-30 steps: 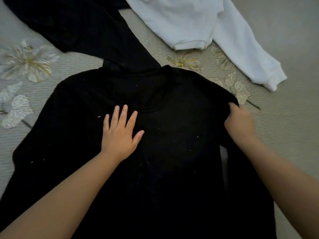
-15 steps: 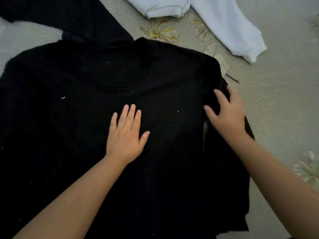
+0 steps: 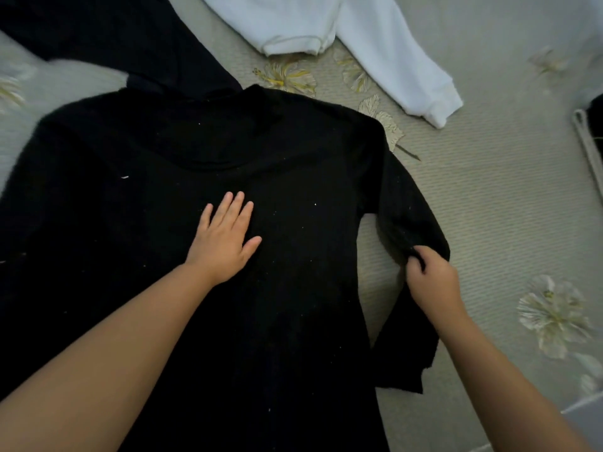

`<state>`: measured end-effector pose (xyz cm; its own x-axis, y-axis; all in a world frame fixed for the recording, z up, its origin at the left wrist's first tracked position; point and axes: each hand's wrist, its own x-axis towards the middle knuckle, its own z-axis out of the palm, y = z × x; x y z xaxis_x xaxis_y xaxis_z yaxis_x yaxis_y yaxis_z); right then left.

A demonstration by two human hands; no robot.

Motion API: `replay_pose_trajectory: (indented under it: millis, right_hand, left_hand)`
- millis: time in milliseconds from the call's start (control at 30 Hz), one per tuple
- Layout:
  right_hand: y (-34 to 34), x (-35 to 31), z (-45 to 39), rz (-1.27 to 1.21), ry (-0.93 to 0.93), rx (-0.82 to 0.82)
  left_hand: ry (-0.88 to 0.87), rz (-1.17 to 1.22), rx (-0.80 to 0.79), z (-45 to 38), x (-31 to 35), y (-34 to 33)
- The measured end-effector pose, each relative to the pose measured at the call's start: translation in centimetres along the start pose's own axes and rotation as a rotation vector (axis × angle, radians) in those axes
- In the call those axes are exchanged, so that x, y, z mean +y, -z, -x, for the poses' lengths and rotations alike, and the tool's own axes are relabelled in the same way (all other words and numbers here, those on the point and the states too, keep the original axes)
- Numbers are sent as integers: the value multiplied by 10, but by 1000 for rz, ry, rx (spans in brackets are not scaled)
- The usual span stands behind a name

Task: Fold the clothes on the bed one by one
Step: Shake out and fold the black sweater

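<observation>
A black long-sleeved top [image 3: 156, 197] lies spread flat on the bed, neck away from me. My left hand [image 3: 223, 238] rests palm down with straight fingers on its chest. My right hand [image 3: 430, 277] pinches the right sleeve [image 3: 404, 207] about halfway down, fingers curled into the cloth. The sleeve runs down beside the body with a strip of bedspread showing between them. Its lower end lies under my right forearm.
A white sweater [image 3: 352, 31] lies at the top, one sleeve stretched to the right. Another black garment [image 3: 107, 34] lies at the top left. The beige flowered bedspread [image 3: 509, 197] is bare on the right. A dark item with a white cord [image 3: 590, 148] sits at the right edge.
My right hand has slid down from the shoulder along the sleeve and now pinches it; half a second ago it lay flat. The left hand has stayed pressed on the chest.
</observation>
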<state>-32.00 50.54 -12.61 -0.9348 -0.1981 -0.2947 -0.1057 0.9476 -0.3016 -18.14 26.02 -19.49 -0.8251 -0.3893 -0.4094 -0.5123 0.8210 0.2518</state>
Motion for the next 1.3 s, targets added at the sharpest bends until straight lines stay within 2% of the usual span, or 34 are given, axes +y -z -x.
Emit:
replay_pose_trajectory:
  millis: [133,233,333,433,500,567,700,800,900,967,1033,1100,1200,1300]
  right_hand:
    - [41,-29,4,-192,13,-85]
    - [45,-88,24,-427,22,-204]
    - [24,-175,52,-730,-40,-436]
    - [-5,-247,73,-1204,-108,-775]
    - [-26,-269,82,-1368,-164,-868]
    - [-47,-266,85,-1171,-83,-817]
    - [-68,-212,72,-372,235,-544]
    - [-68,-157,55,10,427,-374]
    - [-66,-126,34,373,510,-253]
    - [-67,-120,19,589,549,-201]
    - [-67,-119,6,678,576,-175]
    - [-68,-120,-9,710,575,-163]
    - [-66,-117,-28,721,565,-137]
    - [-57,-101,-44,628,518,-131]
  left_hand:
    - [37,172,144,41,-28,19]
    - [102,215,147,90,-58,28]
    - [208,233,172,139,-89,38]
    - [293,222,190,175,-113,45]
    - [336,245,221,190,-124,47]
    - [356,298,253,195,-128,44]
    - [372,426,293,179,-120,39]
    - [396,540,300,148,-105,39]
    - [567,717,210,108,-84,42]
    - [732,705,179,88,-78,42]
    - [846,654,138,76,-80,41]
    - [876,739,119,68,-84,43]
    - [687,1034,215,66,-93,54]
    - [511,927,325,66,-116,81]
